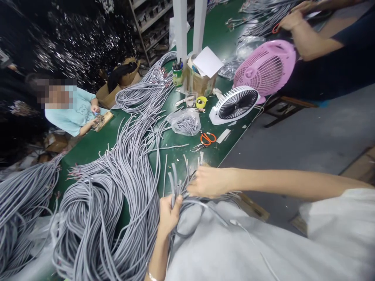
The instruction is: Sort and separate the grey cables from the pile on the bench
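My left hand [170,214] is wrapped round several grey cables [173,179] near their cut ends, which point up and away from me. Close beside it, my right hand [205,181] is closed on the same group of cables; its fingertips are partly hidden. A loop of grey cable [187,234] hangs below both hands against my shirt. To the left, a long thick bundle of grey cables [131,152] runs across the green table [172,148]. Orange-handled scissors [208,139] lie on the table beyond my right hand.
A bag of short cable pieces [186,123], a white fan [236,105], a pink fan [265,68], a cardboard box [202,80] and a pen tin [177,76] stand on the table. Coiled cables [88,222] lie at left. Two co-workers sit across and at right, one a person in light blue [70,113].
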### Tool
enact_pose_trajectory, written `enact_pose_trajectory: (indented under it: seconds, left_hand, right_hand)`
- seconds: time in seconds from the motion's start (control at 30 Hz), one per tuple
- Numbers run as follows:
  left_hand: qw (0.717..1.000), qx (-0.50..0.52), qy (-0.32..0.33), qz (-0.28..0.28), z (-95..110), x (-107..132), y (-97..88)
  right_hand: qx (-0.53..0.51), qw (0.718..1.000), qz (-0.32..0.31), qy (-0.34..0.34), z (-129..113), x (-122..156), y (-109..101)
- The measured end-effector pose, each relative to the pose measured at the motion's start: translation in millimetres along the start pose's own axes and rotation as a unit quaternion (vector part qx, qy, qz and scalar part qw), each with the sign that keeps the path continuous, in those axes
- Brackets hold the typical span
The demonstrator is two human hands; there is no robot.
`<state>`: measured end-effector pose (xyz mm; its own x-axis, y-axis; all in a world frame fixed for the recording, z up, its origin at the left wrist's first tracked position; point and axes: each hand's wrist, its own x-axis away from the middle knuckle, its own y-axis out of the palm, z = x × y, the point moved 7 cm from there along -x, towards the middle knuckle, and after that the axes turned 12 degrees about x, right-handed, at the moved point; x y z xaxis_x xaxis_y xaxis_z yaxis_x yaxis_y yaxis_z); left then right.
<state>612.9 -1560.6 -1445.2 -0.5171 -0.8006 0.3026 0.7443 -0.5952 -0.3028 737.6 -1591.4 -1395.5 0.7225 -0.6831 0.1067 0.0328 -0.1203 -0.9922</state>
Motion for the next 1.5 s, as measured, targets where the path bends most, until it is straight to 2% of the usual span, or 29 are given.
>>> enact_pose_trajectory:
  seconds: [0.07, 0.13, 0.23, 0.27, 0.33, 0.4, 0.43, 0.5, 0.57, 0.7, 0.77, 0.93, 1.0, 1.07, 1.17, 1.23, 1.37, 1.43, 1.5]
  left_hand:
    - [0.998, -0.021, 0.03, -0.054, 10, 9, 5.9]
    - [0.995, -0.026, 0.051, -0.085, 18, 15, 7.5]
    - [0.997, -0.022, 0.041, -0.069, 16, 16, -2.6]
    - [0.998, -0.023, 0.028, -0.042, 12, 14, -9.5]
    - [0.999, -0.033, 0.001, 0.016, 3, 10, -22.1]
    - [0.998, -0.051, 0.0, 0.026, 0, 4, -23.1]
    - [0.998, -0.059, 0.011, 0.007, 1, 1, -18.0]
    - [0.997, -0.066, 0.037, -0.035, 5, -3, -5.4]
    - [0.996, -0.065, 0.045, -0.045, 8, -5, 1.9]
    - [0.996, -0.05, 0.035, -0.064, 8, -5, 7.4]
    - [0.995, -0.042, 0.029, -0.08, 7, -4, 9.7]
    - [0.993, -0.03, 0.012, -0.111, 6, -4, 18.3]
    - [0.992, -0.014, 0.013, -0.123, 4, -3, 20.0]
    - [0.992, 0.03, -0.001, -0.123, -1, -2, 18.2]
    - [0.986, 0.134, -0.038, -0.086, -10, -3, 11.8]
    - [0.98, 0.183, -0.046, -0.066, -12, -6, 11.5]
    - [0.976, 0.207, -0.065, -0.036, -12, -11, 19.5]
    - [0.974, 0.206, -0.099, -0.008, -15, -11, 21.3]
    - [0.969, 0.207, -0.135, 0.014, -17, -10, 21.5]
  right_hand:
    - [0.005, 0.999, -0.013, -0.043, -6, 8, -10]
    - [0.014, 0.998, -0.001, -0.06, -6, 17, -22]
    - [0.021, 0.999, 0.019, -0.044, 11, 38, -37]
    - [0.032, 0.999, 0.024, -0.005, 24, 46, -40]
    - [0.082, 0.984, 0.058, 0.15, 60, 64, -49]
    - [0.129, 0.938, 0.121, 0.299, 83, 79, -58]
    - [0.122, 0.94, 0.14, 0.286, 80, 75, -56]
    - [0.082, 0.97, 0.144, 0.179, 55, 51, -43]
    - [0.044, 0.983, 0.141, 0.104, 30, 25, -29]
    - [0.029, 0.986, 0.154, 0.065, 4, -1, -13]
    - [0.032, 0.99, 0.129, 0.041, -1, -6, -8]
    - [0.015, 1.0, 0.008, -0.009, -9, -9, 1]
    - [0.001, 1.0, -0.011, -0.011, -8, -8, -1]
    - [-0.012, 1.0, -0.001, 0.009, -2, -6, -7]
    - [-0.028, 0.995, 0.021, 0.094, 19, 2, -11]
    - [-0.042, 0.989, 0.017, 0.143, 32, 8, -7]
    - [-0.066, 0.981, 0.017, 0.179, 43, 17, 8]
    - [-0.058, 0.981, 0.043, 0.18, 41, 19, 11]
    - [-0.031, 0.979, 0.101, 0.176, 34, 18, 8]
